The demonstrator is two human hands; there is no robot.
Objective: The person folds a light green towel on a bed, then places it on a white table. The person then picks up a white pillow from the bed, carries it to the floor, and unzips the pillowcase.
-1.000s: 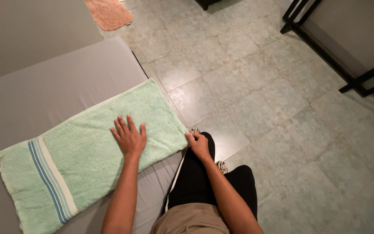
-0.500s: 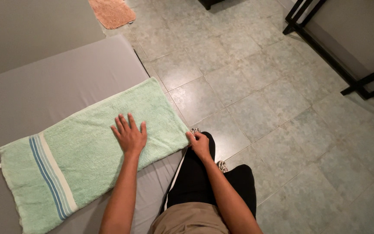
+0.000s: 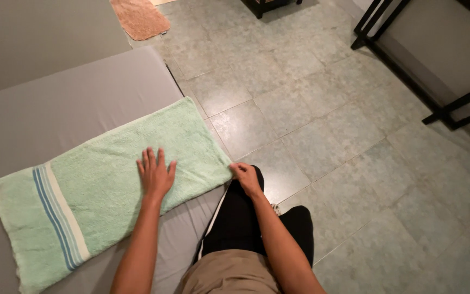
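Grey mattress (image 3: 55,103) beside tiled floor (image 3: 322,120); green towel (image 3: 99,185) is spread flat on it. Left hand (image 3: 155,173) is pressed open-palmed mid-towel; right hand (image 3: 246,175) is pinched on the near corner. Smoothing stage, judged; fold needs that corner lifted.

Orange mat (image 3: 140,17) cut by top edge
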